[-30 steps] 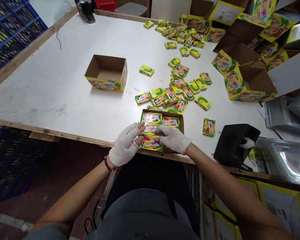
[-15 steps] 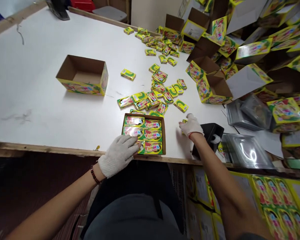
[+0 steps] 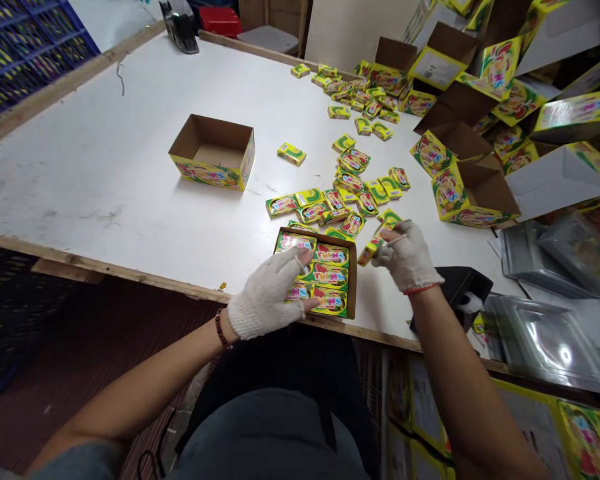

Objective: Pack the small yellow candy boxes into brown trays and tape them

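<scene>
My left hand (image 3: 267, 297), in a white knit glove, rests over the left side of a shallow cardboard box (image 3: 353, 283) with its fingers apart. Rows of small yellow-green candy packs (image 3: 331, 276) fill that box, lying face up. My gloved right hand (image 3: 411, 259) pinches a small candy pack (image 3: 371, 249) just right of the box. Another pack (image 3: 390, 217) shows behind its fingers; whether it is held too, I cannot tell. Loose candy packs (image 3: 313, 213) lie beyond the box's far edge.
An open-topped carton (image 3: 215, 175) stands at left on the white table (image 3: 105, 153). More packs (image 3: 360, 97) are scattered at the back. Open cartons (image 3: 480, 193) pile up at right, near a black tape dispenser (image 3: 443, 297) and clear plastic trays (image 3: 545, 340).
My right hand has come up from beside the tape dispenser towards the box, bringing a candy pack. My left hand has spread its fingers over the box. The view has swung left.
</scene>
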`<state>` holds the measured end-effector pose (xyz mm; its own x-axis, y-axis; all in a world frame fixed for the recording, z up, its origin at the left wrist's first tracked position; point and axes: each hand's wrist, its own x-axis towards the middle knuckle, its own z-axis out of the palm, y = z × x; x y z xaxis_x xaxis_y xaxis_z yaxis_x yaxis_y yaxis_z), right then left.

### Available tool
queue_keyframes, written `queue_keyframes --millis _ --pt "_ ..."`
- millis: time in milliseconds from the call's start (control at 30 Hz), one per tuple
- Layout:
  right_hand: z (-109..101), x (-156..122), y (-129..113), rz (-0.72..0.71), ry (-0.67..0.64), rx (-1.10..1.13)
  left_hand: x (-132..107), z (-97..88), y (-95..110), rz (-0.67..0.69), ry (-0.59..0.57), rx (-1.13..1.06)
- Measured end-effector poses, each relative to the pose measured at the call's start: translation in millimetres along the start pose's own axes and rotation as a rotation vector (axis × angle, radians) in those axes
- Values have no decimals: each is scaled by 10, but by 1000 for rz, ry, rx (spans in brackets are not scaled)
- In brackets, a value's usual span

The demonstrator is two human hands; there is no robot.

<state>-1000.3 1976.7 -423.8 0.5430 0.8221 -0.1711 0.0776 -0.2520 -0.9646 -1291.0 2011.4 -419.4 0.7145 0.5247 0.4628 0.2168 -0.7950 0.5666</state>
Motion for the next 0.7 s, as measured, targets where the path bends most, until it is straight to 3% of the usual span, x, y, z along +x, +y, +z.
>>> queue_keyframes --millis 100,200,267,400,467,633,700 --pt "494 -316 -308 -43 -65 105 289 7 -13 -105 83 -86" --pt "769 -550 -339 -27 -211 -49 459 -50 -198 -292 26 -151" --pt "818 -612 -215 40 -262 -214 462 -94 -361 -337 -99 -116" --pt "831 -568 59 52 -275 -434 363 -77 -560 -216 -243 219" --pt "849 -520 91 70 -302 -457 349 -39 -576 -192 -257 353" --pt "843 -472 13 352 -406 -417 403 -28 -524 -166 -383 434" --pt "822 -520 42 292 -398 -459 393 -44 -491 -129 -444 496"
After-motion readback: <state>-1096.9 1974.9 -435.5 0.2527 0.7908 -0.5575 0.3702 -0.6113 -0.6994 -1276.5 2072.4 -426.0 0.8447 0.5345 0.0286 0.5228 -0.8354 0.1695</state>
